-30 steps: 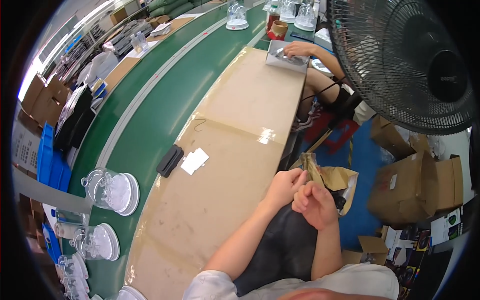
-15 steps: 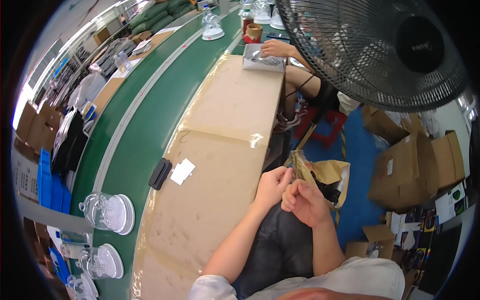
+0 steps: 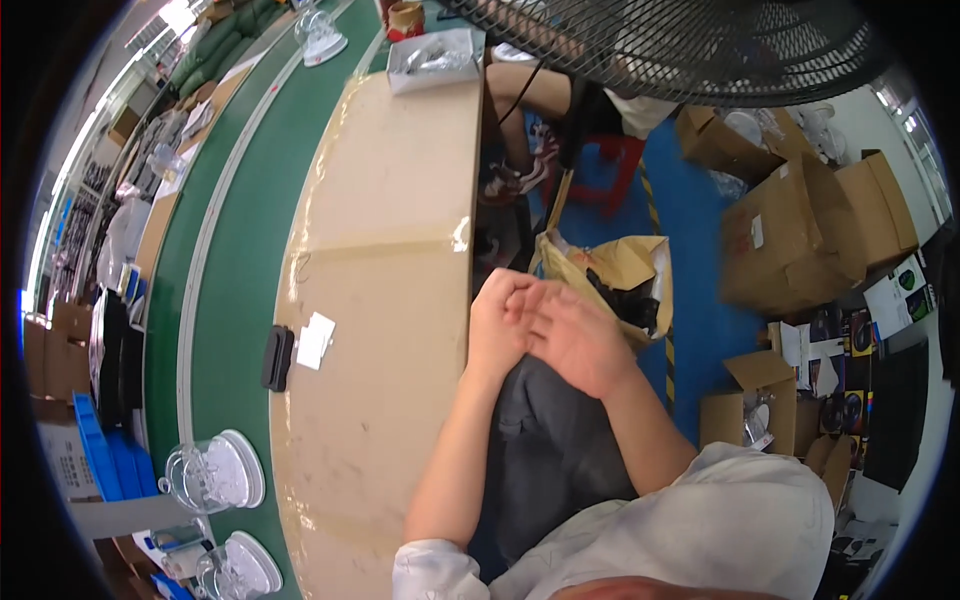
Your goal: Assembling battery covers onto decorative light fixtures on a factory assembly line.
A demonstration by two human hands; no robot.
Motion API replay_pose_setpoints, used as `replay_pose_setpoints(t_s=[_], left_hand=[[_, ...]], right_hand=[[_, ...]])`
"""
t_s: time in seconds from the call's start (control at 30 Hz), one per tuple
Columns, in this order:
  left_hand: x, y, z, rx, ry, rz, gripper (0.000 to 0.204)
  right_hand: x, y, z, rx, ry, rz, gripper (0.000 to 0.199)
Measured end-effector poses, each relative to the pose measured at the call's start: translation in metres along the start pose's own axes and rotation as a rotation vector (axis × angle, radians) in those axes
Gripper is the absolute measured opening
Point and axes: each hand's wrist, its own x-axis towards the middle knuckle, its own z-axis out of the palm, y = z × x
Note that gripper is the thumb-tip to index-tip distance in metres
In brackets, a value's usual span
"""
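Above my lap, beside the table edge, my two hands meet. My left hand (image 3: 498, 325) is closed, its fingers curled; whatever might be inside it is hidden. My right hand (image 3: 582, 343) touches the left one with its fingers stretched out, slightly blurred, and nothing shows in it. Just beyond them stands an open brown paper bag (image 3: 655, 258) with black material (image 3: 628, 300) inside. On the cardboard-covered table (image 3: 385, 190) to the left lie a small white card (image 3: 316, 341) and a black oblong object (image 3: 277, 358).
A green conveyor (image 3: 235, 300) runs along the left, carrying clear domes on white bases (image 3: 238, 468). A white box (image 3: 435, 62) sits at the table's far end, near a seated person's legs. A black fan (image 3: 690, 45) hangs over the upper right. Cardboard boxes (image 3: 790, 240) stand at right.
My view has shifted, so the table and fan sit higher and further left. My right hand has come against the left, its fingers going from curled to stretched out.
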Motion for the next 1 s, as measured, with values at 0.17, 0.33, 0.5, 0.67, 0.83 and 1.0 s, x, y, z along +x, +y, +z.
replay_pose_setpoints(t_s=[0.17,0.33,0.5,0.67,0.83,1.0], left_hand=[[-0.002,0.007,0.000,-0.035,0.005,-0.074,0.012],[-0.007,0.001,-0.002,-0.102,-0.012,-0.126,0.012],[-0.008,0.004,-0.001,-0.074,0.015,-0.105,0.012],[-0.007,-0.001,-0.002,-0.031,0.017,-0.073,0.016],[-0.007,0.001,-0.001,-0.041,0.049,-0.035,0.015],[-0.010,-0.006,-0.003,-0.030,0.046,-0.081,0.009]], right_hand=[[-0.001,-0.001,-0.006,0.008,0.039,-0.034,0.032],[-0.003,0.000,-0.005,0.025,0.014,-0.020,0.031],[-0.003,0.000,-0.008,0.041,0.002,-0.025,0.031],[-0.001,0.001,-0.009,0.037,-0.018,-0.030,0.031],[-0.001,-0.002,0.005,0.001,0.079,-0.029,0.032],[-0.002,-0.001,-0.014,0.055,-0.068,-0.008,0.029]])
